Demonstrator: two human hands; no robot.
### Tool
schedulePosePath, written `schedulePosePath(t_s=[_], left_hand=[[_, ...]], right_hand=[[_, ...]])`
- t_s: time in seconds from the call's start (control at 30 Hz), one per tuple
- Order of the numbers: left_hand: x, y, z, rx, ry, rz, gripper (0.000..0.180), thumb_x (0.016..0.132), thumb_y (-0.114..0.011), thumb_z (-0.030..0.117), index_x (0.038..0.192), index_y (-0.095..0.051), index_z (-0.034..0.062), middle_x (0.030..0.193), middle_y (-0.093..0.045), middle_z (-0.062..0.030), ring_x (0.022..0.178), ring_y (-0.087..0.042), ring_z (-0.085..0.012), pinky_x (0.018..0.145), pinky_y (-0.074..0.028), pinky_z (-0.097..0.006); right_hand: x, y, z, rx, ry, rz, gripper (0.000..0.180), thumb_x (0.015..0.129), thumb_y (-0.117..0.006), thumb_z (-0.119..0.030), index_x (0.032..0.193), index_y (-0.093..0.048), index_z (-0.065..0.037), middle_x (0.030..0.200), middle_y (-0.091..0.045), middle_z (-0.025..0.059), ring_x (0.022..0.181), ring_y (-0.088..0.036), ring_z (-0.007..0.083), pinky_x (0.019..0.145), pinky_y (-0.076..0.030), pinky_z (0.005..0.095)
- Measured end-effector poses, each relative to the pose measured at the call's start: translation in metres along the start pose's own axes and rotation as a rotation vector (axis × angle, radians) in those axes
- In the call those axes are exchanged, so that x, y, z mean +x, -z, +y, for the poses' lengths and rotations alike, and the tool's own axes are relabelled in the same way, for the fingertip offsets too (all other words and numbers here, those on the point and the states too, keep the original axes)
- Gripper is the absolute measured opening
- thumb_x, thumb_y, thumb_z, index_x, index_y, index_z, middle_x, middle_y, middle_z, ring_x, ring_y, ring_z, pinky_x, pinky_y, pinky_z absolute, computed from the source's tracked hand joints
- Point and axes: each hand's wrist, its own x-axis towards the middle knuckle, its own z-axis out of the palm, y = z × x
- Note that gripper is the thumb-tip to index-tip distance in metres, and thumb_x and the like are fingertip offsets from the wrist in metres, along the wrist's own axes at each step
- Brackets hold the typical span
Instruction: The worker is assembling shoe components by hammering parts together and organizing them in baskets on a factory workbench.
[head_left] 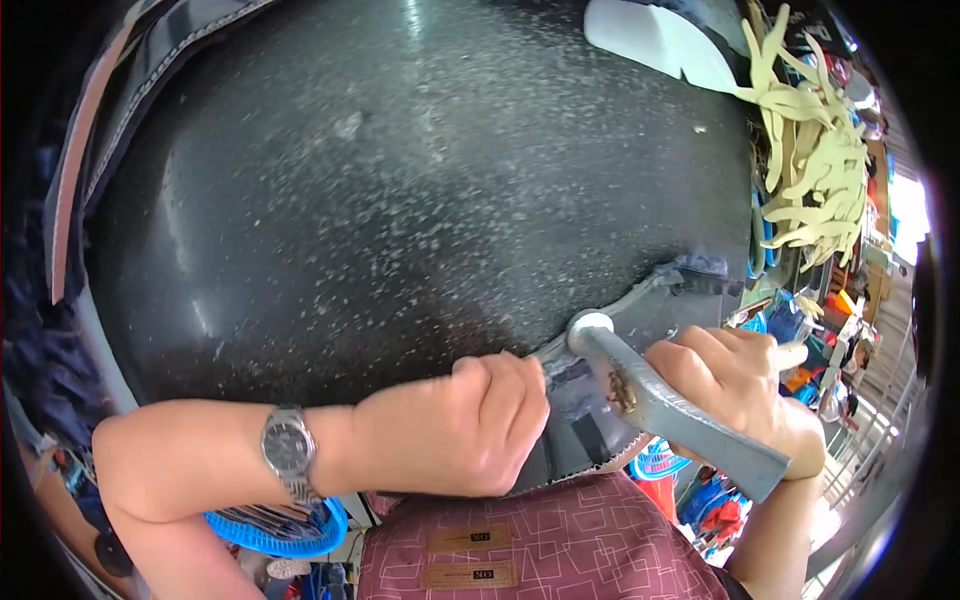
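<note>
A large black rounded sheet (400,200), glossy and flecked with pale specks, fills most of the view. My left hand (470,425) is closed on its grey folded edge (580,400) at the lower middle; a metal wristwatch (288,450) is on that wrist. My right hand (745,390) grips a grey metal hammer-like tool (660,400). The tool's round pale head (590,325) rests against the edge strip, just right of my left fist.
A bundle of pale yellow strips (815,170) hangs at the upper right. A white piece (660,40) lies at the top. A maroon patterned cloth (540,540) covers my lap. A blue basket rim (270,530) and colourful clutter (800,350) sit below and right.
</note>
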Motion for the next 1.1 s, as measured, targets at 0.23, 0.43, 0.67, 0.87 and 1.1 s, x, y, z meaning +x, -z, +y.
schedulePosePath(t_s=[0.23, 0.43, 0.67, 0.87, 1.1], left_hand=[[0.005, -0.001, 0.005, 0.375, -0.193, -0.046, 0.017, 0.075, -0.060, 0.007, 0.083, -0.068, -0.0067, 0.068, -0.061, -0.0112, 0.062, -0.056, -0.0191, 0.050, -0.043, -0.026], [-0.007, 0.013, 0.006, -0.320, 0.345, -0.032, 0.026, 0.070, -0.060, 0.010, 0.091, -0.065, -0.0049, 0.079, -0.059, -0.0098, 0.065, -0.056, -0.0160, 0.052, -0.046, -0.024], [-0.015, 0.010, 0.020, -0.094, 0.342, 0.008, 0.030, 0.065, -0.062, 0.014, 0.091, -0.067, -0.0017, 0.079, -0.056, -0.0055, 0.063, -0.053, -0.0148, 0.049, -0.043, -0.023], [-0.027, 0.005, 0.038, -0.338, 0.646, 0.187, 0.030, 0.064, -0.064, 0.015, 0.093, -0.069, 0.0056, 0.081, -0.058, -0.0009, 0.069, -0.051, -0.0154, 0.056, -0.039, -0.028], [-0.013, 0.008, 0.054, 0.195, 0.341, -0.039, 0.030, 0.073, -0.060, 0.014, 0.094, -0.066, -0.0065, 0.089, -0.059, -0.0081, 0.079, -0.054, -0.0200, 0.064, -0.042, -0.028]], right_hand=[[0.006, -0.005, -0.001, -0.132, 0.118, -0.019, 0.021, 0.074, -0.061, -0.019, 0.087, -0.054, -0.004, 0.062, -0.042, -0.0005, 0.048, -0.055, 0.0110, 0.041, -0.045, 0.0280], [0.009, -0.006, 0.003, -0.048, 0.116, -0.010, 0.025, 0.073, -0.061, -0.019, 0.091, -0.055, -0.004, 0.062, -0.040, -0.0004, 0.049, -0.054, 0.0111, 0.042, -0.045, 0.0279], [0.011, -0.005, -0.008, -0.137, 0.188, -0.169, 0.029, 0.073, -0.061, -0.022, 0.094, -0.053, -0.004, 0.066, -0.042, 0.0008, 0.052, -0.055, 0.0130, 0.043, -0.045, 0.0280], [0.013, -0.010, -0.004, -0.064, 0.146, -0.098, 0.029, 0.075, -0.061, -0.023, 0.096, -0.052, -0.004, 0.065, -0.042, 0.0014, 0.052, -0.056, 0.0142, 0.043, -0.044, 0.0281], [0.017, -0.008, -0.013, -0.135, 0.192, -0.049, 0.025, 0.072, -0.062, -0.020, 0.090, -0.054, -0.005, 0.062, -0.039, -0.0019, 0.048, -0.053, 0.0103, 0.041, -0.043, 0.0279]])
